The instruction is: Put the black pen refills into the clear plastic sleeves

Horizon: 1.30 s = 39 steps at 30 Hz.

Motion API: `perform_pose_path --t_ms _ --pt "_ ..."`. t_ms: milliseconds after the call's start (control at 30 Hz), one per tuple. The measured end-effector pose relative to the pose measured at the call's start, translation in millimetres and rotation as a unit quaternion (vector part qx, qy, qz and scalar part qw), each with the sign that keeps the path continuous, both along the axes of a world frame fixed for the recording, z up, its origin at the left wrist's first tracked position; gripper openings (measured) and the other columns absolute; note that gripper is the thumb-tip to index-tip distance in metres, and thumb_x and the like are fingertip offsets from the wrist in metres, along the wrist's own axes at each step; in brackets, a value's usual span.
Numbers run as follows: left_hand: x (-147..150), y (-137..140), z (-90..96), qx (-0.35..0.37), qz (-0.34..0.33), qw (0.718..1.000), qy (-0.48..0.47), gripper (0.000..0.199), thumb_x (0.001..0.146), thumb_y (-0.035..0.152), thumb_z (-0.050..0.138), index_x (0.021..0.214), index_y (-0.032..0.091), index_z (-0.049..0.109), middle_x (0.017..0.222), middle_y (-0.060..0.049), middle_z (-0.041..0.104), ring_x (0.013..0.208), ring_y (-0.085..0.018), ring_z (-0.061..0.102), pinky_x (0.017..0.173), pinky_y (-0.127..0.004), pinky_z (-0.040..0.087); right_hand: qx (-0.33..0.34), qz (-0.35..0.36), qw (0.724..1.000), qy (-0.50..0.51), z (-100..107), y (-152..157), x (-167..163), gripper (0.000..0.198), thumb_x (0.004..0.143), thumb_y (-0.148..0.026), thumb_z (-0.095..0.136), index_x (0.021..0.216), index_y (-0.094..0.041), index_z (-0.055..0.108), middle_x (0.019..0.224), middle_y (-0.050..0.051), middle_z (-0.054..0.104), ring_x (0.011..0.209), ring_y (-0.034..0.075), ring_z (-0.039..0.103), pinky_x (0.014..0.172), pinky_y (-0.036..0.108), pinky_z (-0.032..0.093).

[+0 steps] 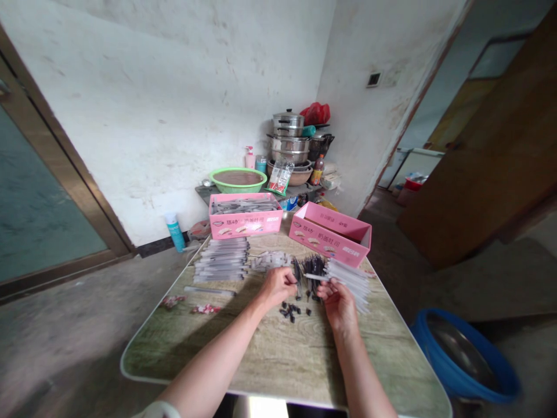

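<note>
My left hand (277, 285) is closed around a small dark pen part above the table (278, 360). My right hand (337, 302) pinches a thin clear pen tube (317, 277) that points left toward the left hand. Between the hands lie several small black caps (291, 312). Just beyond them is a pile of dark pen refills (310, 268). A fan of white tubes (352, 277) lies beside my right hand. A stack of assembled pens (221, 260) rests at the left.
Two pink cardboard boxes stand at the table's far edge, the left pink box (244, 216) filled with pens, the right pink box (331, 232) mostly empty. A blue basin (465, 360) sits on the floor right. Pots (289, 142) and a green bowl (237, 180) fill a low shelf behind.
</note>
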<state>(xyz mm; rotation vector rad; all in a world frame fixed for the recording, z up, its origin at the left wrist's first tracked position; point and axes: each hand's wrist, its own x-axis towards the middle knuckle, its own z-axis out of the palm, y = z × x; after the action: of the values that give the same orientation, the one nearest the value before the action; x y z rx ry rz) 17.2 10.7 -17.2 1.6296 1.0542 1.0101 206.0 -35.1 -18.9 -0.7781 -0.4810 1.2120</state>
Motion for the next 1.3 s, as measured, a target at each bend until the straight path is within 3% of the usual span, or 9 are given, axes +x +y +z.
perform_pose_path --t_ms 133,300,533,700,900,1067,1300 --pt "-4.4 5.3 0.7 -0.086 -0.026 0.987 -0.133 0.021 0.061 0.022 0.075 0.072 0.014 0.059 0.058 -0.001 0.063 0.049 -0.013 0.059 0.05 -0.024 0.046 -0.001 0.01 1.0 -0.004 4.4 -1.5 -2.8 0.021 0.06 -0.024 0.083 0.074 -0.017 0.07 0.067 0.006 0.075 0.052 0.017 0.069 0.048 0.026 0.058" --pt "-14.4 4.8 7.8 -0.076 -0.082 0.98 -0.163 0.037 0.069 0.035 0.075 0.097 0.011 0.07 0.077 -0.006 0.07 0.063 -0.015 0.066 0.057 -0.025 0.051 -0.002 0.008 1.0 -0.005 3.3 -1.2 -2.1 0.021 0.061 -0.024 0.083 0.074 -0.017 0.069 0.067 0.006 0.074 0.053 0.017 0.069 0.049 0.026 0.058" --pt "-16.9 -3.3 19.1 -0.152 -0.062 0.961 -0.222 0.042 0.067 0.042 0.081 0.091 0.012 0.064 0.085 -0.012 0.073 0.079 -0.022 0.072 0.071 -0.031 0.056 0.007 0.011 1.0 -0.009 3.4 -1.1 -3.6 0.023 0.061 -0.021 0.084 0.077 -0.017 0.068 0.069 0.006 0.075 0.056 0.019 0.071 0.052 0.027 0.06" --pt "-15.6 -6.9 25.5 -0.165 -0.077 0.947 -0.264 0.047 0.065 0.043 0.083 0.092 0.011 0.063 0.09 -0.012 0.073 0.087 -0.025 0.072 0.077 -0.035 0.056 0.015 0.022 0.999 -0.025 8.6 -2.9 -9.2 0.026 0.06 -0.02 0.085 0.076 -0.017 0.066 0.067 0.003 0.074 0.056 0.02 0.072 0.051 0.026 0.06" --pt "-15.5 -4.4 22.0 -0.185 -0.068 0.948 -0.25 0.047 0.064 0.046 0.083 0.088 0.011 0.062 0.081 -0.011 0.073 0.071 -0.02 0.07 0.064 -0.028 0.054 0.022 0.024 0.999 -0.032 9.3 -3.6 -11.5 0.025 0.061 -0.02 0.085 0.075 -0.016 0.066 0.067 0.004 0.074 0.055 0.02 0.072 0.051 0.026 0.06" --pt "-15.7 -0.1 15.5 -0.135 -0.069 0.958 -0.242 0.039 0.068 0.042 0.081 0.083 0.011 0.064 0.062 0.0 0.062 0.051 -0.009 0.055 0.051 -0.02 0.043 0.023 0.025 0.999 -0.034 9.6 -4.0 -11.8 0.024 0.062 -0.02 0.085 0.077 -0.016 0.066 0.067 0.004 0.074 0.055 0.02 0.072 0.052 0.027 0.06" --pt "-13.2 1.1 10.8 -0.129 -0.083 0.957 -0.247 0.036 0.068 0.039 0.08 0.084 0.011 0.065 0.06 0.002 0.06 0.048 -0.008 0.052 0.05 -0.021 0.042 0.027 0.03 0.998 -0.037 11.1 -4.2 -13.0 0.026 0.061 -0.021 0.086 0.077 -0.015 0.066 0.067 0.004 0.074 0.054 0.02 0.072 0.051 0.026 0.06"
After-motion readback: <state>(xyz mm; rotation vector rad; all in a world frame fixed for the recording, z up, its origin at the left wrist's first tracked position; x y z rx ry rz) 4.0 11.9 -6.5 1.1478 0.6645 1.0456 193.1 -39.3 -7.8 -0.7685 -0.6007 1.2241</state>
